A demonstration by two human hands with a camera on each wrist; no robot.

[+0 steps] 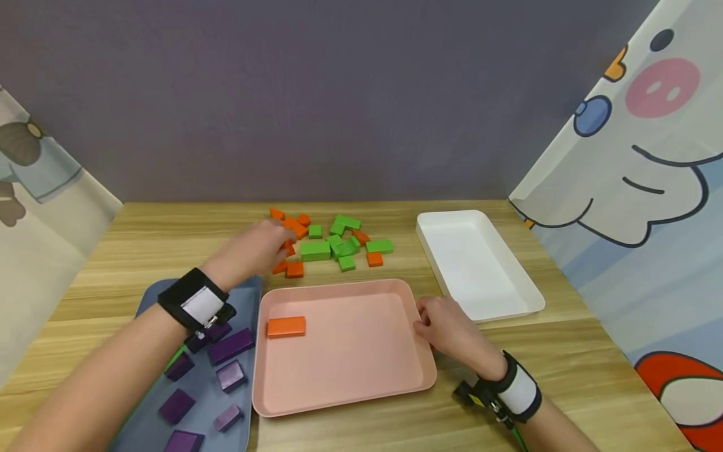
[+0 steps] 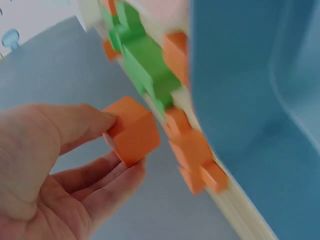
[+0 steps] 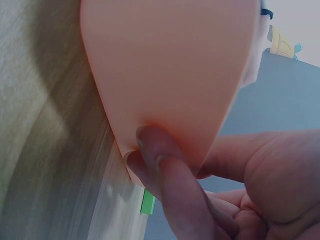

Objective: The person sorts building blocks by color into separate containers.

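Observation:
My left hand point(image 1: 254, 248) is over the left end of the scattered blocks. In the left wrist view, its thumb and fingers pinch an orange block point(image 2: 134, 131) with flat faces, held above the tabletop. Mostly hidden by the hand in the head view, that block is hard to make out there. My right hand point(image 1: 452, 329) grips the right wall of the pink tray point(image 1: 344, 402), thumb on the rim and fingers against the outside, as the right wrist view shows. One orange rectangular block point(image 1: 286, 327) lies inside the tray near its left side.
Green blocks point(image 1: 315, 252) and orange blocks point(image 1: 294, 270) lie loose behind the pink tray. A blue-grey tray point(image 1: 209, 402) with several purple blocks point(image 1: 177, 407) stands at the left, under my left forearm. Back right is a white tray point(image 1: 480, 263). A grey panel point(image 1: 316, 100) rises behind the table.

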